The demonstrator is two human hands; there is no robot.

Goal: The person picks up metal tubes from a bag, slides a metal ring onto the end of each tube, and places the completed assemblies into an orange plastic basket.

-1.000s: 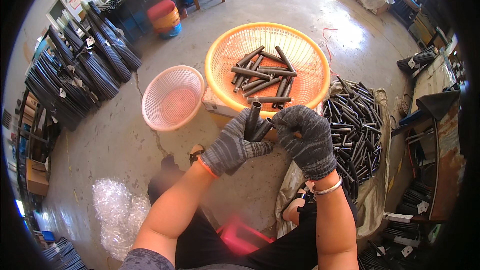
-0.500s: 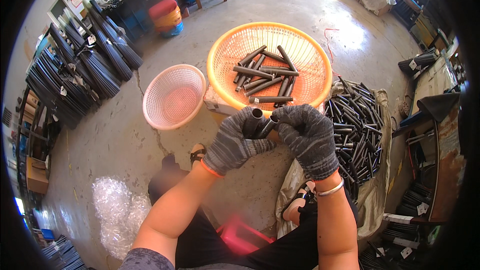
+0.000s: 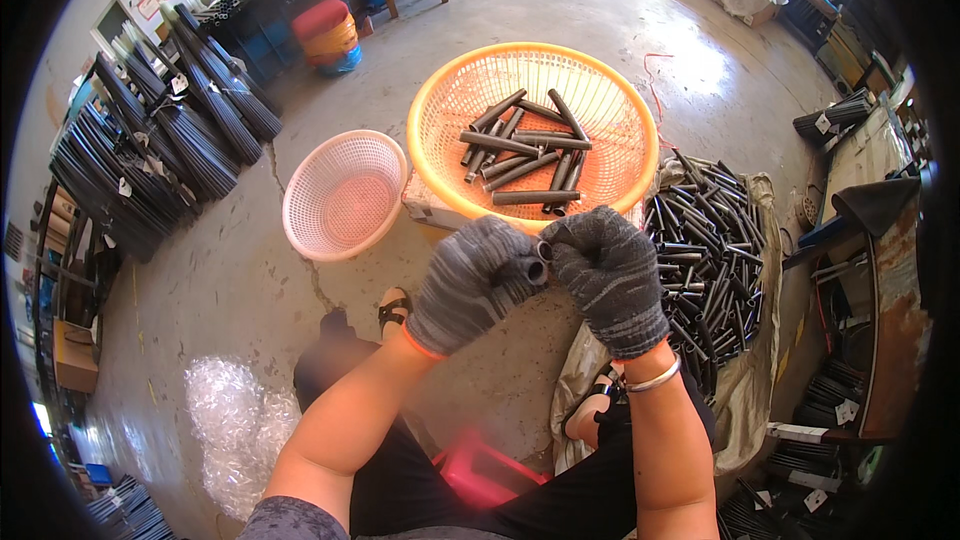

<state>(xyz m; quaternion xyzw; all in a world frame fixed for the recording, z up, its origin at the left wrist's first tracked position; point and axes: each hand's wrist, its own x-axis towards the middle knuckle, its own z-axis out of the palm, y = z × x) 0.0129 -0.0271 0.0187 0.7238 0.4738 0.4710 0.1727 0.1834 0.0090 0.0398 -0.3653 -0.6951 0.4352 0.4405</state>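
Note:
Both my hands wear grey striped knit gloves and meet just in front of the orange basket [image 3: 430, 180]. My left hand [image 3: 467, 275] is closed around short black tubes [image 3: 522, 273], with their open ends facing me. My right hand [image 3: 605, 275] is closed too, its fingertips pinching at the end of a tube beside the left fingers. The gloves hide most of these tubes' length. More short black tubes [image 3: 520, 172] lie criss-crossed in the bottom of the basket.
A large heap of black tubes [image 3: 705, 260] lies on a sack [image 3: 745, 430] at my right. Left of the orange basket stands a pink basket [image 3: 345, 195]. Clear plastic bags [image 3: 235, 430] lie at lower left. Long tube bundles [image 3: 170, 130] lean at the far left.
The tubes in my hands have tilted and come together, their open ends now lower and turned toward me. My left hand has rolled over them; my right fingers stay close by.

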